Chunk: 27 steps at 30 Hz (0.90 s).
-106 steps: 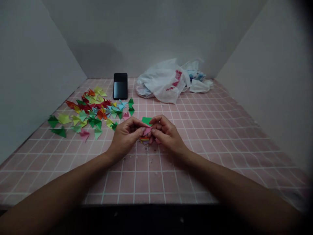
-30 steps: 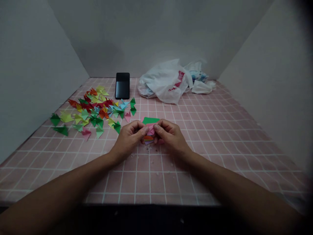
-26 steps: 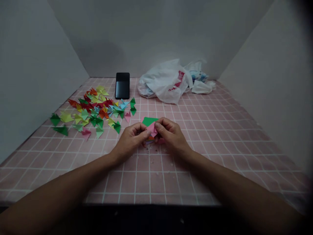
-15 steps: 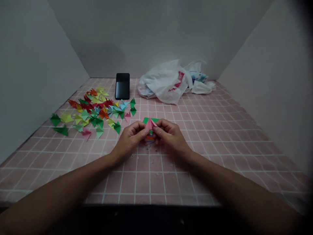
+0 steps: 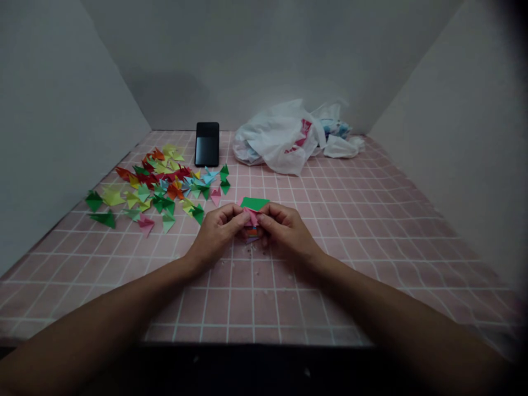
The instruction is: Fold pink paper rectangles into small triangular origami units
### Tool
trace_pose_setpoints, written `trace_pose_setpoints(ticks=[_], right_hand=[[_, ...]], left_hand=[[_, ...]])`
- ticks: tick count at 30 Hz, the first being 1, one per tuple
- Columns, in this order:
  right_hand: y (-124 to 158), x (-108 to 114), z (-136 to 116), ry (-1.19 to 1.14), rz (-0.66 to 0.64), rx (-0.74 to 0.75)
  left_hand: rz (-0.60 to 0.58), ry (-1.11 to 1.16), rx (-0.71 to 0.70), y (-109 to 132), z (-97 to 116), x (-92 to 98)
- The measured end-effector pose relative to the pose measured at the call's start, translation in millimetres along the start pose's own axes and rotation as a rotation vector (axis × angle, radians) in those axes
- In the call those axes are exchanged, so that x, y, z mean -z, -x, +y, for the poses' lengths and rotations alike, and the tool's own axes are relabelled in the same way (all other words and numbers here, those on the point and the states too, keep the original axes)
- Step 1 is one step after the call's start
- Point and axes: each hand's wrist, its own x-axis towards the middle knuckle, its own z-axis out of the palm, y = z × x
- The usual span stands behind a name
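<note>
Between my two hands is a small pink folded origami paper (image 5: 253,217), pinched from both sides. My left hand (image 5: 220,230) grips its left side with thumb and fingers closed. My right hand (image 5: 289,228) pinches the right side, thumb near the middle of the piece. Under and behind the pink paper lies a stack of coloured paper (image 5: 254,203), green on top at the back, with orange and purple edges showing toward me. The fingertips beneath the pink paper are partly hidden.
Many small folded paper pieces (image 5: 164,203) in red, green, yellow, blue and pink spread over the left. A black phone (image 5: 207,145) lies at the back. Right of it sits a crumpled white plastic bag (image 5: 274,140). A pink checked cloth (image 5: 256,308) covers the table; grey walls enclose it.
The upright pink point has been folded down toward me, so more of the green paper behind shows. Both hands stay nearly in place.
</note>
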Motion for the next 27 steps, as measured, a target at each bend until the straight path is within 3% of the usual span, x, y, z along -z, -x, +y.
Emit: trace_pose_setpoints(ticks=[9,18,23,27], right_hand=[[2.0,-2.4,0.1,0.066,0.01,0.018],[2.9,-1.3,-1.7,0.328,0.038,0.184],[1.4,-1.2,1.5,0.242,0.043,0.155],[0.6,-1.6,3.5,0.163,0.062,0.221]], left_hand=[[-0.012,0.002,0.035,-0.9,-1.2,-0.9],[-0.024,0.004,0.033,0.9,-0.4,-1.0],[-0.013,0.017,0.008,-0.1,-0.8,-1.0],[-0.009,0.005,0.005,0.2,-2.2,-0.3]])
